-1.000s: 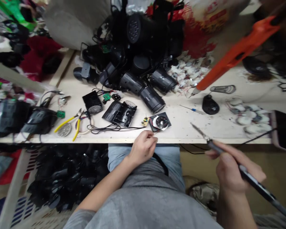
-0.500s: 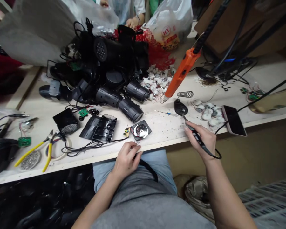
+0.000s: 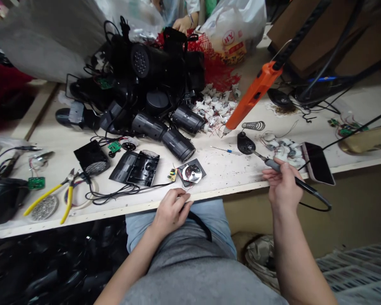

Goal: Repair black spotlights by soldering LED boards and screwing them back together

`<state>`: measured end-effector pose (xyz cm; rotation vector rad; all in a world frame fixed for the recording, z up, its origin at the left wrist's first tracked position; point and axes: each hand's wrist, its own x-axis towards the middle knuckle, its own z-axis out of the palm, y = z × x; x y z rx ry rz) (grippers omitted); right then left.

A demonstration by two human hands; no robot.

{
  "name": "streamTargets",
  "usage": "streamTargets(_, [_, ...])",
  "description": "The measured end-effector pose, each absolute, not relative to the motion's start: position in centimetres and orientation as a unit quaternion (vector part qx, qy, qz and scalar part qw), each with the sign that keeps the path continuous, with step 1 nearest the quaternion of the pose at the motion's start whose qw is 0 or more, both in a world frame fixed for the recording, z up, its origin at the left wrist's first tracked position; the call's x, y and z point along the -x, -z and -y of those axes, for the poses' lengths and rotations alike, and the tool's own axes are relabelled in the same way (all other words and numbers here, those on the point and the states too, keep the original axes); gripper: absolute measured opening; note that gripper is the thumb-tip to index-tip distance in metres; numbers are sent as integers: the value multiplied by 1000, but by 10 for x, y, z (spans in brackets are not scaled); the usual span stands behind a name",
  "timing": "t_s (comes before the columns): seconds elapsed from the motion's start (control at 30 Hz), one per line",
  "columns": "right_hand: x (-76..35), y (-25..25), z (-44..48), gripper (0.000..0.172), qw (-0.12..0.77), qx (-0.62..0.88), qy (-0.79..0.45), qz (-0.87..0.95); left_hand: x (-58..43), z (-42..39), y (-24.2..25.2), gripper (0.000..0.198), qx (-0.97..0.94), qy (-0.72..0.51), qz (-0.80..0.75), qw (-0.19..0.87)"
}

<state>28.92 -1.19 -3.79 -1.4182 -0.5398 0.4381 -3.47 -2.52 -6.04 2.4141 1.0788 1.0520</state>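
Observation:
My right hand (image 3: 285,184) is closed round the grey handle of a soldering iron (image 3: 272,165). The iron's metal end points left, at the black base (image 3: 246,143) of a coil-spring iron stand. At the table's front edge, my left hand (image 3: 172,208) has its fingers curled together; whatever they might pinch is too small to make out. Just beyond it lies a square black part with a shiny round disc (image 3: 192,173) and thin red wires. Beside that is a small yellowish circuit board (image 3: 172,174) on a black cable.
An orange tool (image 3: 253,96) hangs over the table. Black lamp-like housings (image 3: 178,145) are piled behind, near white wired parts (image 3: 216,103). Yellow-handled cutters (image 3: 69,199) lie left, a phone (image 3: 318,163) right. A co-worker's hand (image 3: 182,24) shows at the back.
My right hand has moved right and turned the soldering iron so that its handle points more to the right. The left hand stays at the table edge. The view has shifted slightly.

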Motion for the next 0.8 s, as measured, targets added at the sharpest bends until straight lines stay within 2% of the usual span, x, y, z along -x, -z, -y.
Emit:
streamTargets(0.33, [-312, 47, 12, 48, 725, 607, -288, 150, 37, 26, 63, 18, -826, -388, -370, 177])
streamTargets(0.53, [-321, 45, 12, 44, 718, 607, -322, 108, 37, 26, 62, 16, -825, -392, -369, 173])
streamTargets(0.67, [-315, 44, 10, 44, 716, 615, -306, 124, 37, 26, 62, 16, -826, -389, -369, 175])
streamTargets(0.8, [-301, 44, 7, 43, 719, 631, -232, 177, 37, 25, 62, 14, -828, -391, -365, 170])
